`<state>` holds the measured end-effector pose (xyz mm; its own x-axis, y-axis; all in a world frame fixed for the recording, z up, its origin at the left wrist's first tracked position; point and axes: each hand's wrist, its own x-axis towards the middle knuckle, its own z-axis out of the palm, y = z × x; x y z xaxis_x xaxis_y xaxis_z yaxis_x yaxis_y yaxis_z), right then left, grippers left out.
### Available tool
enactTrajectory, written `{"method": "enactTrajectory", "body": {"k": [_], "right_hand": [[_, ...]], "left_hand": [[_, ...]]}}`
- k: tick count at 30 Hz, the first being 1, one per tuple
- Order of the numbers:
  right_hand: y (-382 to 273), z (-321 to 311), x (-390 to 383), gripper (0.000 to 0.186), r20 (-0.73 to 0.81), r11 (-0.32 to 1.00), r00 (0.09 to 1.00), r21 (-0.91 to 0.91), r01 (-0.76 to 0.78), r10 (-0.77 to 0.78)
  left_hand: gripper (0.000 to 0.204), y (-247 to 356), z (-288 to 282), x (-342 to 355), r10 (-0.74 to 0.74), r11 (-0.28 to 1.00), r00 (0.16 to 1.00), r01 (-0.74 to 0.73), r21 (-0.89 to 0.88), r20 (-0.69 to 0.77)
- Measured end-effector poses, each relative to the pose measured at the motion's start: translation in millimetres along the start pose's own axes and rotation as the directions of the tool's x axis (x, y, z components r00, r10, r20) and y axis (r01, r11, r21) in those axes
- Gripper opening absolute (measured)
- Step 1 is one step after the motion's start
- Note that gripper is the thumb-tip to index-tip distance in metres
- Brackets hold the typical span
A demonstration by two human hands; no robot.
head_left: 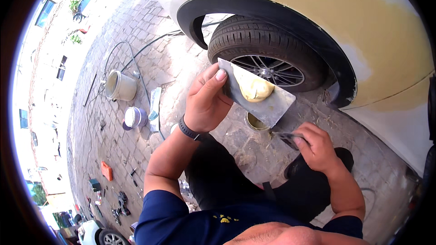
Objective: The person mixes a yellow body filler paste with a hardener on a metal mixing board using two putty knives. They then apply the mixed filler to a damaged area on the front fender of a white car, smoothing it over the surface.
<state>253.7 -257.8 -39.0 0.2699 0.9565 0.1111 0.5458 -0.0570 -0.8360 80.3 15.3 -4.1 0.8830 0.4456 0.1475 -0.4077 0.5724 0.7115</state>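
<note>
Putty mound: the soft yellow putty (256, 90) sits on the plate in your left hand, midway along its upper long edge, a thinner smear trailing to the upper-left corner.
Plate: the flat grey plate (279, 108) is a rectangle with a dull, scuffed face; its long axis slants from upper left to lower right, away from your left fingers.
Left hand: your left hand (209, 91) grips the plate's left short edge, thumb flat on the face, and is the nearer hand to the putty.
Scraper: the thin, dark scraper (288, 139) lies roughly crosswise, its free end aimed left and bearing a yellowish dab.
Right hand: your right hand (318, 147) pinches the scraper between thumb and fingers; from there the putty lies up and to the left, past the plate's lower corner. Whether scraper and plate stand level, you cannot tell from here.
Tin: the round tin (246, 121), olive-coloured inside, shows partly behind the plate's lower edge.
Wheel: beyond the plate's upper edge, the grooved rubber tyre (272, 38) rings slim metal spokes.
Car panel: the curved panel (363, 31) wears patchy yellow over white, bordered by black arch trim (268, 5).
Ground: rough, irregular stone paving (236, 154).
</note>
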Motion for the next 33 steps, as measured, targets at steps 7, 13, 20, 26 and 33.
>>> {"method": "enactTrajectory", "body": {"k": [7,13,20,26,33], "right_hand": [[70,29,31,0.015,0.324,0.986,0.933,-0.115,-0.125,0.156],[100,52,41,0.022,0.295,0.799,0.834,0.264,-0.541,0.467],[-207,30,153,0.026,-0.033,0.812,0.926,0.493,-0.312,0.376],[-428,-50,272,0.037,-0.348,0.942,0.903,-0.303,0.147,-0.253],[-516,-71,329,0.044,-0.442,0.873,0.843,-0.483,0.063,-0.305]], "left_hand": [[0.035,46,-48,77,-0.326,0.905,0.942,0.287,0.315,0.078],[0.036,120,-44,69,-0.245,0.926,0.952,0.286,0.245,-0.182],[0.027,267,7,14,-0.087,0.978,0.869,0.168,0.126,-0.487],[0.029,401,70,-4,-0.042,0.952,0.866,0.186,0.243,-0.498],[0.029,492,150,77,-0.034,0.828,0.96,0.184,0.53,-0.279]]}}
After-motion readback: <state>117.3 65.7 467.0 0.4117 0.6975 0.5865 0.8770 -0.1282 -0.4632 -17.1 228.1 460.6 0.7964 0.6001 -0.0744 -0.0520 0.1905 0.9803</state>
